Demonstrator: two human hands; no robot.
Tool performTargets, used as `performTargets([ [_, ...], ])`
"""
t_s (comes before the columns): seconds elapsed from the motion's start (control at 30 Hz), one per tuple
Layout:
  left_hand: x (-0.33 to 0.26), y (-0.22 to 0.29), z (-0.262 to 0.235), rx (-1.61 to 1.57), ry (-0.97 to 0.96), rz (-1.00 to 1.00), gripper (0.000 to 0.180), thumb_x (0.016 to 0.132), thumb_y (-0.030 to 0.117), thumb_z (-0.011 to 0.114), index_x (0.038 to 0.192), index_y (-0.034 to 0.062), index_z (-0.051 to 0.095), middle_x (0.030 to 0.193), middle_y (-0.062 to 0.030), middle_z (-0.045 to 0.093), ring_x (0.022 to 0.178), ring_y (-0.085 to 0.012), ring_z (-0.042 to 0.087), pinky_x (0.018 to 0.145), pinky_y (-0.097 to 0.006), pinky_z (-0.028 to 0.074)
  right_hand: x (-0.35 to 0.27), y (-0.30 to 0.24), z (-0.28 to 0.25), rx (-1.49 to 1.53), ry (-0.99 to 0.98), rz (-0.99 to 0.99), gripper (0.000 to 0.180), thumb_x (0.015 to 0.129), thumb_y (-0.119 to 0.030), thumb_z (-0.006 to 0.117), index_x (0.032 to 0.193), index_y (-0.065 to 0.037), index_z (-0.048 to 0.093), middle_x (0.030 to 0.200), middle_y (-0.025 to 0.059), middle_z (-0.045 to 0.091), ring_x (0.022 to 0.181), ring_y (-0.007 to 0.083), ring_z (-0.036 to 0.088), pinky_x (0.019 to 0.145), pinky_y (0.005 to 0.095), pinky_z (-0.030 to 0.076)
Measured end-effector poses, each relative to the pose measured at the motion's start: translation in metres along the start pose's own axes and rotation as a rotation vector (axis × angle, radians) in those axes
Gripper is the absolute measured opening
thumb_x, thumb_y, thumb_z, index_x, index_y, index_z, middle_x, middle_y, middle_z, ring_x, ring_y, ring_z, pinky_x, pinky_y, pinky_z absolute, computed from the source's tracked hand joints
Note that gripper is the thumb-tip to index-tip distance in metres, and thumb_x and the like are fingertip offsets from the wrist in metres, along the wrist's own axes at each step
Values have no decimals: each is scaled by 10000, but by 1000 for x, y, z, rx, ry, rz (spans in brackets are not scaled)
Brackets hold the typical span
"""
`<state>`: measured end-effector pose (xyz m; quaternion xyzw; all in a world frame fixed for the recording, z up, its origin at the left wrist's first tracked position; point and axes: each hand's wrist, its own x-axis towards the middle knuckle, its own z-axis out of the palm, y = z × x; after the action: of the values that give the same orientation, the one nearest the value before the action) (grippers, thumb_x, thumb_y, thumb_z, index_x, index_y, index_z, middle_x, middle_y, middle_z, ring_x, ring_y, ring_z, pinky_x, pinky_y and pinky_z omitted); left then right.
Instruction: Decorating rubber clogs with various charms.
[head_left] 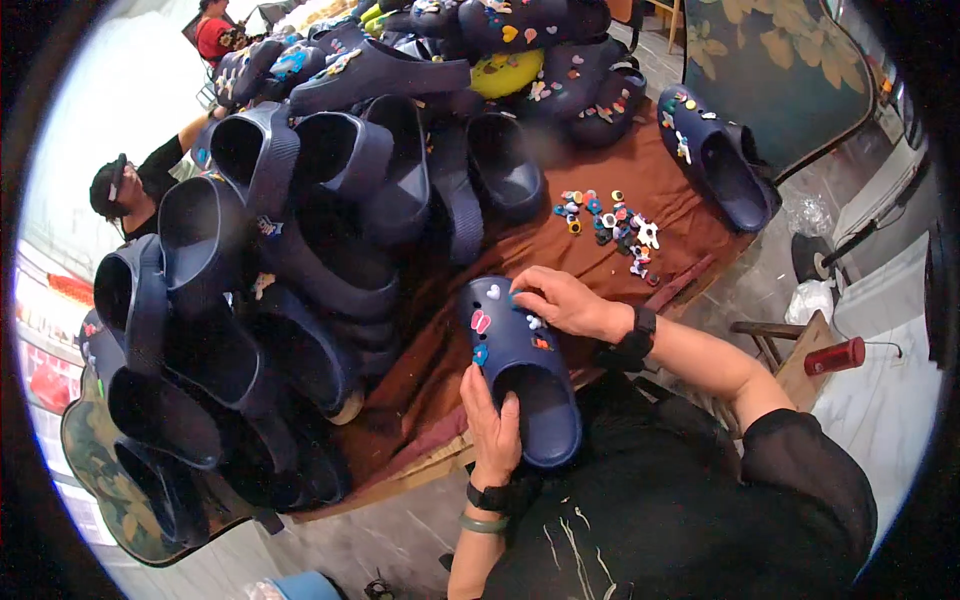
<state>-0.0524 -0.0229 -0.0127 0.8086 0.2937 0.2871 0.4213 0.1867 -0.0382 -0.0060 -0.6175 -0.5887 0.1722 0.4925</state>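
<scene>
A navy blue clog point(513, 347) lies before me at the table's front edge, its toe pointing away and its open heel toward me. Several charms sit on its upper, among them a white heart point(493, 292), a pink pair point(480, 320) and a blue one point(480, 354). My left hand point(492, 425) grips the clog's left side, thumb at the opening. At the right of the toe, the bent fingers of my right hand point(566, 304) are closed on a small teal charm point(516, 293), mostly covered by the fingertips. Beyond lies a loose pile of colourful shoe charms point(620, 222).
Stacked navy clogs point(330, 210) fill the left and back of the brown-cloth-covered table point(590, 258). One decorated clog point(718, 160) rests at the right edge. A red cylinder point(834, 356) is on a wooden stool point(790, 385) at right. Two people are beyond the table.
</scene>
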Motion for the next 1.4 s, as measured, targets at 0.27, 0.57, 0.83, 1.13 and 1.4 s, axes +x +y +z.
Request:
performTargets([
  [0.27, -5, -9, 0, -28, -19, -34, 671, 946, 257, 506, 1476, -71, 257, 1494, -244, 290, 1385, -382, 301, 1158, -422, 213, 27, 11, -23, 335, -355, 573, 446, 767, -353, 816, 1005, -26, 629, 886, 27, 629, 830, 107, 573, 724, 277, 482],
  [0.57, -1, -12, -2, -26, -7, -15, 633, 928, 194, 554, 1440, -90, 314, 1468, -270, 311, 1362, -412, 338, 1139, -436, 260, 85, 5, -35, 62, -885, 579, 694, 739, -296, 836, 1251, 74, 548, 1147, 172, 647, 1069, 228, 600, 916, 339, 470],
  [0.83, -1, -10, -1, -65, 0, 6, 627, 925, 188, 559, 1435, -92, 325, 1470, -259, 311, 1370, -394, 331, 1145, -422, 250, 69, -10, -24, -184, -731, 615, 647, 773, -289, 777, 1259, 64, 536, 1164, 185, 647, 1081, 265, 606, 916, 354, 472],
  [1.13, -4, -8, -3, -65, -8, -64, 669, 884, 143, 527, 1477, -52, 287, 1493, -212, 310, 1400, -342, 298, 1169, -389, 202, 9, -3, -22, -42, -212, 363, 603, 859, -493, 674, 1136, 40, 627, 1068, 240, 658, 1047, 362, 630, 915, 406, 490],
  [1.4, -4, -17, -2, -102, -4, 4, 660, 834, 122, 535, 1444, -55, 353, 1454, -178, 379, 1359, -313, 363, 1151, -376, 237, 53, 56, -112, -830, -64, 181, 108, 806, -175, 644, 854, -94, 697, 890, 163, 695, 872, 370, 664, 729, 487, 533],
])
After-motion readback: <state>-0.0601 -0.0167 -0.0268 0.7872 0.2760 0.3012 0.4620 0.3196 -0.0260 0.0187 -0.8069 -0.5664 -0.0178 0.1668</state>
